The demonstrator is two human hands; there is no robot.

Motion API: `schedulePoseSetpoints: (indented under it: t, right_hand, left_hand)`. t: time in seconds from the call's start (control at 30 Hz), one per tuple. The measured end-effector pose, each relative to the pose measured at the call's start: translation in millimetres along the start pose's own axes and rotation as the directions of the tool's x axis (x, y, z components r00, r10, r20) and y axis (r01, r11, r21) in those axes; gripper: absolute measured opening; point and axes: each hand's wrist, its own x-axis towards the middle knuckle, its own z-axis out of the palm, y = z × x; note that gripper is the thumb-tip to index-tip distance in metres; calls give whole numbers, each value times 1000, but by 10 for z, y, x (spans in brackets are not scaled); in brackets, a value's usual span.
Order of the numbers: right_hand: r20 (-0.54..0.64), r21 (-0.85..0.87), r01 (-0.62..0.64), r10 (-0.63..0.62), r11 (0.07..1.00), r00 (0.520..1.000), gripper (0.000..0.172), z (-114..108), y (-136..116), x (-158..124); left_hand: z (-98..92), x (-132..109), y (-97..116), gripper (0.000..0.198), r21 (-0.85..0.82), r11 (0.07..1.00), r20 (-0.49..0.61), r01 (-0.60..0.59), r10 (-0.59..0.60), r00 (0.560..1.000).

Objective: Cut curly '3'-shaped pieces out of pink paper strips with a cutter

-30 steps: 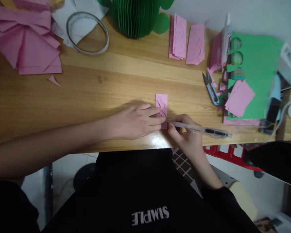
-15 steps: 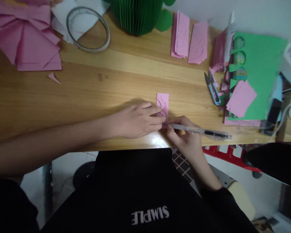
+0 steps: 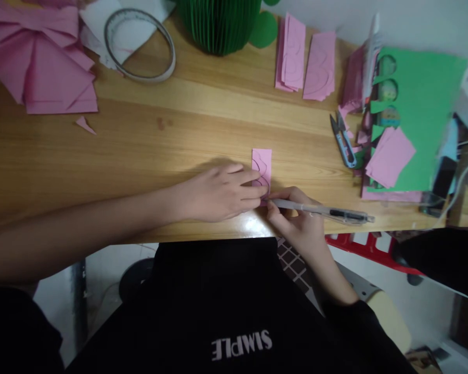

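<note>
A small pink paper strip (image 3: 263,158) with a dark curved outline lies near the table's front edge. My left hand (image 3: 222,193) rests flat with its fingers stretched across the strip, pressing on it. In my right hand (image 3: 298,221) is a pen (image 3: 315,209) with a clear barrel, pinched between thumb and fingers. Its tip meets the lower end of the strip, close to the left fingertips, which partly hide the drawn line.
Thread snips (image 3: 342,141) lie to the right, beside a green sheet (image 3: 425,119) with pink slips (image 3: 390,157) on it. Outlined pink papers (image 3: 319,66), a green honeycomb paper ball (image 3: 220,26), a tape roll (image 3: 167,72) and a folded pink paper bow (image 3: 58,78) stand farther back.
The pen tip and right fingers have shifted very slightly left along the strip's lower end. My left hand stays in place; the view has moved a little.
</note>
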Motion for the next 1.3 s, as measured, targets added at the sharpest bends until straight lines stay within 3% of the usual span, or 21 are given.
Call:
schedulePoseSetpoints:
  t: [0.3, 0.9, 1.3]
  right_hand:
    - [-35, 0, -46, 46, 999, 998, 4, -22, 49, 35]
    - [-139, -53, -16, 8, 998, 990, 6, 10, 101, 71]
    - [-78, -56, 23, -27, 998, 997, 3, 4, 45, 3]
  left_hand:
    - [1, 5, -5, 23, 8, 1000, -27, -2, 3, 1000]
    - [-21, 7, -3, 22, 3, 1000, -7, 3, -3, 1000]
    - [24, 4, -17, 26, -54, 998, -33, 26, -28, 999]
